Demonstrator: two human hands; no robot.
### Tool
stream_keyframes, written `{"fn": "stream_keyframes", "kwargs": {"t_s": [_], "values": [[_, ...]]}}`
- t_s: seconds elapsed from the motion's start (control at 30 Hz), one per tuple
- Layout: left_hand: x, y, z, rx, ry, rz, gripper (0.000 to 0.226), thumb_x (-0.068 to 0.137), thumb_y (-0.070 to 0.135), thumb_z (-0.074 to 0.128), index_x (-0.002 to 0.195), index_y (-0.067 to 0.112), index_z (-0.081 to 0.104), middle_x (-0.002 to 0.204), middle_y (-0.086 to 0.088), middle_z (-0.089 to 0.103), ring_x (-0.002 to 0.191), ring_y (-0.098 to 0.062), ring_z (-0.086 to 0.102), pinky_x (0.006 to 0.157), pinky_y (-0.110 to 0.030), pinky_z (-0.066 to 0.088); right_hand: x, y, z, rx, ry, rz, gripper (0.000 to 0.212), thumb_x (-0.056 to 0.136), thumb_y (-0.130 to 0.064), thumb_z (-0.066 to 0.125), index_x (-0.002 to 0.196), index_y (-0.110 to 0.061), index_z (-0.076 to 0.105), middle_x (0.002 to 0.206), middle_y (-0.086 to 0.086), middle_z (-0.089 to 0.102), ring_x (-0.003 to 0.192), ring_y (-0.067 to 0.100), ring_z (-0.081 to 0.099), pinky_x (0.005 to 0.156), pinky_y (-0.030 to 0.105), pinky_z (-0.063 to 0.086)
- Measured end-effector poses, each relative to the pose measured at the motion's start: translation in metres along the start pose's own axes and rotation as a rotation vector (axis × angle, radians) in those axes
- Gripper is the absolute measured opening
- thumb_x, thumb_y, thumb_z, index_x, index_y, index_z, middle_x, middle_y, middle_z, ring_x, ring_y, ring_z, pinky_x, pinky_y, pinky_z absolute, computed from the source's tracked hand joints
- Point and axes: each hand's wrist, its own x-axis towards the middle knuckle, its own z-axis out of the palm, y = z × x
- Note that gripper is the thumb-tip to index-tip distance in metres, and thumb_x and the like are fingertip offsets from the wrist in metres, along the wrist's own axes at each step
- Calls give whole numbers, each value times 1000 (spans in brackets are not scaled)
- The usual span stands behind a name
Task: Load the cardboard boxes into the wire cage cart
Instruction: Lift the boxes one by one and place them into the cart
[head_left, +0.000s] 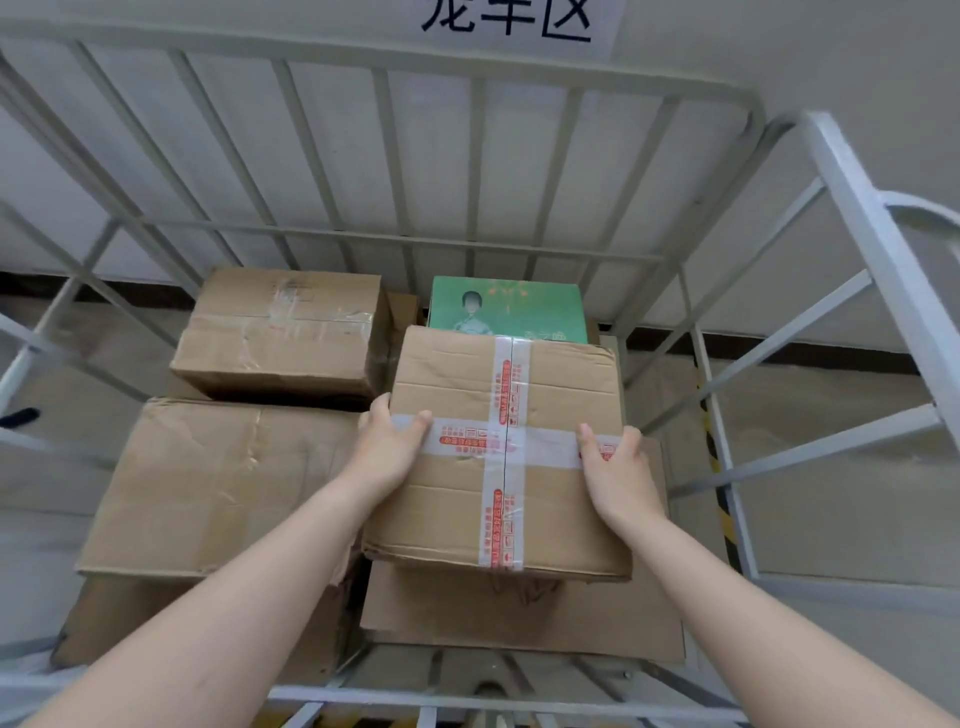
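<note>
Inside white metal wire cage cart (467, 66): both hands on brown cardboard box with crossed white-and-red printed tape (498, 499).

- Left hand (387, 447): on the box's left edge. Thumb lies flat across the tape on the top face. The other fingers curl over the edge and down the side; their tips are hidden.
- Right hand (618, 467): mirrored on the right edge. Thumb on top over the tape band, the other fingers wrapped over the side. Can't tell if they're spread or together.
- Taped box: right half of the cart, near the front, long axis pointing to the back. It sits over a plain brown cardboard box (519, 618) with its front edge overhanging. Can't tell if it's fully resting or partly carried.
- Left neighbour: large creased brown cardboard box (218, 483), just beside the left hand.
- Rear left: smaller brown cardboard box with clear tape (280, 332), stacked on the large one.
- Rear right: green printed carton (506, 309), directly behind the taped box, partly covered by it.
- Wall behind: white sign with black characters (506, 21), cropped at the top.
- Floor to the right, outside the bars: yellow-and-black hazard stripe (719, 467).
</note>
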Motion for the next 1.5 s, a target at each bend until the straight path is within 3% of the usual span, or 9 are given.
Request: {"fn": "stream_keyframes", "kwargs": {"t_s": [0.1,0.27,0.53,0.73,0.83,0.97,1.1,1.3,1.5], "values": [[-13,7,-7,43,19,5,67,96,38,55,150,11,26,148,-11,32,129,-28,43,106,-37,34,-11,-6,-3,-17,94,-57,72,98,-49,43,152,-15,9,152,18,21,132,41,37,105,50,37],[-48,18,-48,169,-112,36,55,93,32,58,141,13,41,139,-11,46,124,-23,48,100,-31,38,-42,-33,-23,-97,126,-200,72,92,-17,53,153,-14,13,157,15,2,141,36,15,113,42,24],[-152,56,-126,183,-120,192,40,97,29,51,135,16,51,130,-5,54,119,-22,51,92,-29,39,-159,-69,-49,-85,-55,-301,60,88,-17,50,146,-21,34,151,6,15,135,33,34,109,45,36],[-249,82,-203,226,-115,280,8,95,26,48,88,21,47,91,-7,46,81,-18,44,69,-30,35,-280,-93,-81,-3,-12,-573,50,88,-7,53,136,-19,49,143,1,41,132,20,41,103,32,36],[-300,87,-239,203,-54,278,6,95,24,48,91,19,48,89,-7,46,80,-19,43,61,-28,32,-331,-101,-94,-45,-5,-670,46,90,-9,56,135,-18,51,143,1,47,136,17,34,110,31,28],[-343,81,-260,191,41,268,23,95,25,51,115,18,60,102,-4,61,92,-20,57,70,-27,45,-369,-122,-108,-106,4,-749,50,92,-12,54,141,-19,47,146,-2,46,134,18,40,87,17,24],[-375,60,-252,132,69,249,27,97,26,51,122,18,56,108,-2,59,102,-19,60,77,-32,53,-387,-121,-111,-80,-98,-836,53,90,-9,53,141,-18,46,146,2,47,134,19,42,104,28,34],[-407,22,-217,58,85,106,18,96,22,49,111,17,59,104,-3,60,101,-22,62,78,-32,53,-384,-70,-103,-169,-230,-858,53,90,-11,51,142,-21,44,147,1,44,135,20,40,108,35,38],[-415,-27,-168,215,25,28,20,96,27,48,106,14,58,102,-3,63,94,-20,61,80,-33,52,-384,-30,-77,-294,-451,-956,32,83,-20,65,115,-24,59,107,-1,53,93,15,52,81,25,45]]}}
